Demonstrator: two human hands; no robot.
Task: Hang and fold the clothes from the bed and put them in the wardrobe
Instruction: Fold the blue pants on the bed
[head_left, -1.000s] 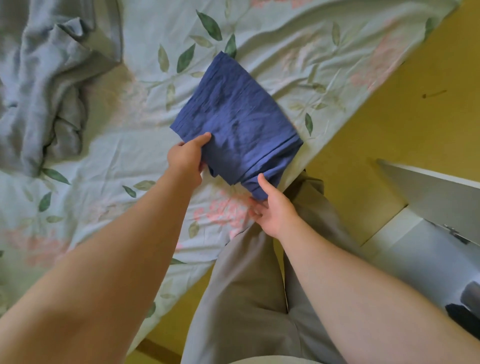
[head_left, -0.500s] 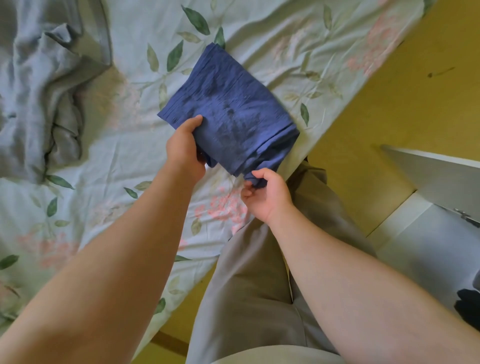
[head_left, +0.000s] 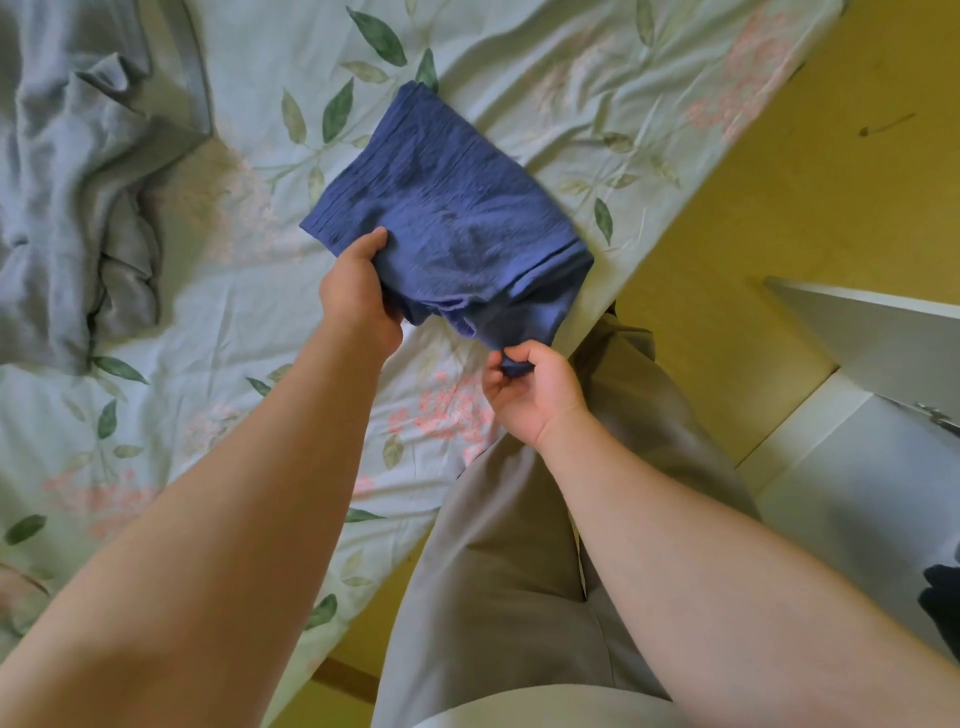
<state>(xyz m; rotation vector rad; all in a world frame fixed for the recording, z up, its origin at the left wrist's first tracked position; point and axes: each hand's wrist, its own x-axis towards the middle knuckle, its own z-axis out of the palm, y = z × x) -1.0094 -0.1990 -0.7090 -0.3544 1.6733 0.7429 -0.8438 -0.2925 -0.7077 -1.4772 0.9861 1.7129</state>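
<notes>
right hand (head_left: 535, 395) now pinches blue garment (head_left: 457, 208) corner | left hand (head_left: 358, 296) fingers (head_left: 375, 243) grip edge | grey cloth (head_left: 78, 208) well apart

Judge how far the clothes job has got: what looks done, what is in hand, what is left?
Done: the blue garment looks folded, on the bed. In hand: the left hand grips its near edge and the right hand pinches its corner. Left: putting it away, and the grey garment lies crumpled, unfolded.
</notes>
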